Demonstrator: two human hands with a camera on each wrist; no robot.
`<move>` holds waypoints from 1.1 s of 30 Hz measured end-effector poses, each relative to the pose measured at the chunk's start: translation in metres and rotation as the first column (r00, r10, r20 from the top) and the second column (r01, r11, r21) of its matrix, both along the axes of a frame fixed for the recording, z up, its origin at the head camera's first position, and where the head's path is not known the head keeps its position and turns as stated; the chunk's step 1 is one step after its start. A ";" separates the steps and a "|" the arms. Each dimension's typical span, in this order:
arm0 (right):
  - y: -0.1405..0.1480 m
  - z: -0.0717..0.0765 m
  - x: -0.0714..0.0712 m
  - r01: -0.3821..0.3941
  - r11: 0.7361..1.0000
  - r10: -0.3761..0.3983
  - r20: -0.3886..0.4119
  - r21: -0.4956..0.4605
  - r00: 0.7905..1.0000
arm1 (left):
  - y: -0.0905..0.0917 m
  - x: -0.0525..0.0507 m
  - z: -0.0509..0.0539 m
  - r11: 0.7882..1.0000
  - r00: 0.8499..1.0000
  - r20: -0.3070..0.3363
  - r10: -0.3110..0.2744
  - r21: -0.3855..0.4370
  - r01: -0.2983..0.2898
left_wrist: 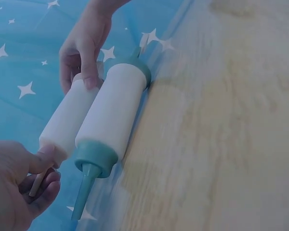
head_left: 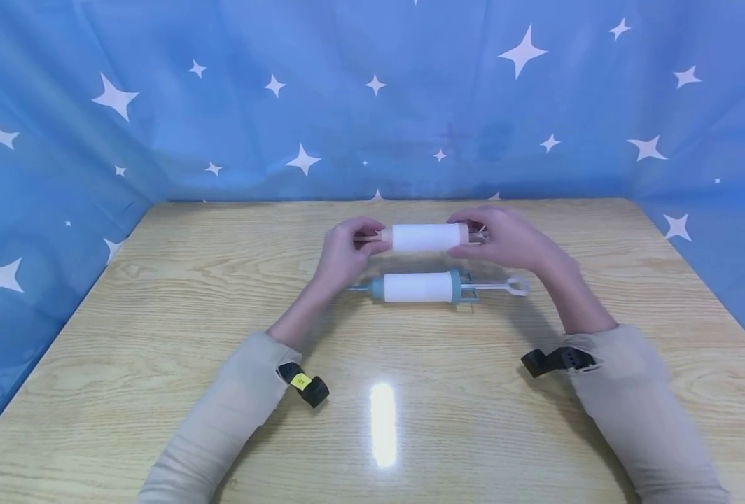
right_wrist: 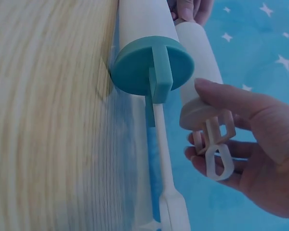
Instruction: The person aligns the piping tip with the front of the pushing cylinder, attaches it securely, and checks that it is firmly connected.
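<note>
A large syringe with a white barrel and pale beige end caps (head_left: pixel 424 237) lies sideways between both hands. My left hand (head_left: pixel 342 255) pinches its thin nozzle end (left_wrist: pixel 37 184) with thumb and fingers. At the other end my right hand (head_left: pixel 512 241) grips the cap, thumb on top and fingers beneath, near the looped plunger handle (right_wrist: pixel 219 162). Just in front of it lies a second syringe (head_left: pixel 418 288) with teal caps, parallel and untouched by either hand. Its white plunger rod (right_wrist: pixel 164 154) sticks out to the right, its thin nozzle (left_wrist: pixel 85 190) to the left.
Both syringes are over the rear half of a wooden table (head_left: pixel 158 336). A blue curtain with white stars (head_left: pixel 322 84) hangs behind the table and along its sides. A bright light reflection shows on the front part of the tabletop.
</note>
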State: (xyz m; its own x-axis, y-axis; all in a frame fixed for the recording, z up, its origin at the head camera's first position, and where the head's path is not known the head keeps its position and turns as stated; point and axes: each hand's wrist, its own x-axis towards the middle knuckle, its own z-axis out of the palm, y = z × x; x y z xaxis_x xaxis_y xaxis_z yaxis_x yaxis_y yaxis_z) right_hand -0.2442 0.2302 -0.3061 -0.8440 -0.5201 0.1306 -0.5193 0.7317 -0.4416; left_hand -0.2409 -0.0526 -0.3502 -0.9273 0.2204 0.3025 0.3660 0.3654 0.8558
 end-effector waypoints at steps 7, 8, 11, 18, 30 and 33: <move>0.000 -0.008 -0.012 -0.041 0.998 0.044 0.061 -0.049 0.997 | 0.001 -0.009 -0.003 0.999 0.997 0.070 0.043 -0.010 -0.042; 0.000 -0.009 -0.013 -0.051 0.997 0.055 0.069 -0.057 0.996 | 0.001 -0.009 -0.003 0.999 0.996 0.077 0.045 -0.014 -0.044; 0.001 -0.014 -0.016 -0.059 0.996 0.064 0.077 -0.067 0.995 | 0.002 -0.012 -0.005 0.999 0.994 0.095 0.045 -0.022 -0.043; -0.001 -0.019 -0.018 -0.043 0.998 0.047 0.073 -0.055 0.996 | 0.002 -0.016 -0.008 0.998 0.989 0.138 0.046 -0.044 -0.041; -0.003 -0.026 -0.020 -0.034 0.999 0.033 0.088 0.014 0.996 | -0.001 -0.018 -0.015 0.997 0.983 0.179 0.029 -0.082 -0.014; -0.003 -0.028 -0.021 -0.034 0.999 0.032 0.091 0.018 0.995 | -0.001 -0.017 -0.016 0.996 0.982 0.189 0.027 -0.089 -0.010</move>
State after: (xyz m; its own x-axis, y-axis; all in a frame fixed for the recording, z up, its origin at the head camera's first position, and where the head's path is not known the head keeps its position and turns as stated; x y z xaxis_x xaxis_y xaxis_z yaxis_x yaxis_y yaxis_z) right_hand -0.2654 0.2271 -0.3338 -0.8341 -0.5499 0.0440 -0.5022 0.7238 -0.4732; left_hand -0.2581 -0.0540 -0.3662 -0.9702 0.2205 0.1008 0.1924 0.4473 0.8735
